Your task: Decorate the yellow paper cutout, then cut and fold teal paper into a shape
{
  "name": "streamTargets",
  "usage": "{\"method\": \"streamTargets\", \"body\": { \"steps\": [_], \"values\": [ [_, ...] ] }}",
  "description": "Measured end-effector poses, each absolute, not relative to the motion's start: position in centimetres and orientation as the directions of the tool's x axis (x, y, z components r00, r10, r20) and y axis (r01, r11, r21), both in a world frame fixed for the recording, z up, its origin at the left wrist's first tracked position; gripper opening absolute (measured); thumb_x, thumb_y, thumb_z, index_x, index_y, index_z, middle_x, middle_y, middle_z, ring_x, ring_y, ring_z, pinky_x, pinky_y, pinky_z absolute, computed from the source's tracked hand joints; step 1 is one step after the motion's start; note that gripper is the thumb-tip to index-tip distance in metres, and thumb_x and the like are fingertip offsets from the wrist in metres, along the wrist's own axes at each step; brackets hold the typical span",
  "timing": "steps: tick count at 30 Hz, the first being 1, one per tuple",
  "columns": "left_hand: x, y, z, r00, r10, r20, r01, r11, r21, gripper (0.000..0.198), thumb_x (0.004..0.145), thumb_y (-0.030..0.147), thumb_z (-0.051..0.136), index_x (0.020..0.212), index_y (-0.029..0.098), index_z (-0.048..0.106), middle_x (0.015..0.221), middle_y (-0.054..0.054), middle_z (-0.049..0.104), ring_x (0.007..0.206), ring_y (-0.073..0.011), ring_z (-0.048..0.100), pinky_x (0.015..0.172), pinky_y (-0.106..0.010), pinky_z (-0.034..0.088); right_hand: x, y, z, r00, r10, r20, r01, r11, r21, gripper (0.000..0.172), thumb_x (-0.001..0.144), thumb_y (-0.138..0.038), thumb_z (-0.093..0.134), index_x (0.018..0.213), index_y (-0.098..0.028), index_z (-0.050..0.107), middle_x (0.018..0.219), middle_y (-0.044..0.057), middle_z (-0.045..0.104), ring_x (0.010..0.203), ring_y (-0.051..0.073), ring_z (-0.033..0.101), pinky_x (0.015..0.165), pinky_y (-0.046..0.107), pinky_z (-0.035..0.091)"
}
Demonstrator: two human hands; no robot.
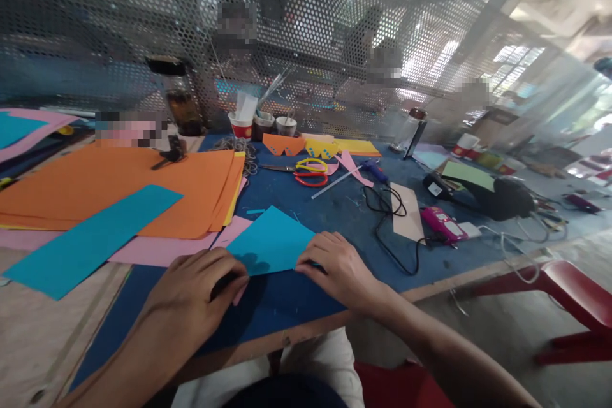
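A small folded blue paper point(270, 241) lies on the blue tabletop point(344, 217) in front of me. My left hand point(198, 290) rests at its near left corner, fingers curled and pinching that corner. My right hand point(337, 264) presses its near right edge with bent fingers closed on the paper. The paper's near edge is partly hidden behind both hands.
A stack of orange sheets point(115, 182), a long blue strip point(90, 239) and pink paper point(162, 248) lie at left. Scissors point(306, 173), cut paper shapes point(306, 145), cups point(261, 124), a black cable point(387, 223) and a pink device point(442, 223) lie beyond. A perforated metal screen point(306, 44) backs the table; a red stool point(574, 299) stands at right.
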State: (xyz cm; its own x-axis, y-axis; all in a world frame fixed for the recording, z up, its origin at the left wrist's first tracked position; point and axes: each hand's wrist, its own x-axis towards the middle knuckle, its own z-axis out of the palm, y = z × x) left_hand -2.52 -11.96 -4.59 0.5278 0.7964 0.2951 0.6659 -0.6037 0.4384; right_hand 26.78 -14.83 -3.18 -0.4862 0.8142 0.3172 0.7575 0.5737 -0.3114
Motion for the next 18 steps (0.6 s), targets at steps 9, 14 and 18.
{"method": "streamTargets", "body": {
  "steps": [9,14,18],
  "values": [
    [-2.81,-12.23,-4.63,0.493,0.837,0.236,0.689,-0.542,0.481,0.033,0.103,0.045,0.056,0.077,0.027,0.064,0.087,-0.001,0.071,0.090,-0.0259,0.065,0.084,-0.041,0.040,26.45,-15.02,-3.09,-0.416,0.861,0.293,0.793,0.501,-0.347,0.017,0.105,-0.034,0.066,0.095,-0.020,0.071,0.098,0.004,0.072,0.093,0.021,0.063,0.083,0.035,0.041],
    [-3.00,-11.95,-4.80,0.468,0.860,0.204,0.708,-0.503,0.496,0.033,0.101,0.045,0.058,0.073,0.028,0.064,0.087,0.000,0.071,0.090,-0.0266,0.064,0.084,-0.043,0.041,26.50,-15.02,-2.86,-0.369,0.886,0.282,0.794,0.458,-0.400,0.014,0.101,-0.031,0.073,0.092,-0.021,0.070,0.094,0.002,0.072,0.090,0.019,0.063,0.082,0.034,0.039],
    [-3.37,-11.55,-5.08,0.423,0.890,0.170,0.733,-0.447,0.513,0.030,0.095,0.052,0.063,0.076,0.029,0.068,0.087,-0.002,0.073,0.091,-0.0293,0.065,0.083,-0.045,0.043,26.62,-14.93,-2.87,-0.321,0.909,0.265,0.811,0.409,-0.418,0.018,0.097,-0.033,0.077,0.088,-0.021,0.069,0.092,0.002,0.071,0.088,0.019,0.063,0.082,0.034,0.039]
  ]
}}
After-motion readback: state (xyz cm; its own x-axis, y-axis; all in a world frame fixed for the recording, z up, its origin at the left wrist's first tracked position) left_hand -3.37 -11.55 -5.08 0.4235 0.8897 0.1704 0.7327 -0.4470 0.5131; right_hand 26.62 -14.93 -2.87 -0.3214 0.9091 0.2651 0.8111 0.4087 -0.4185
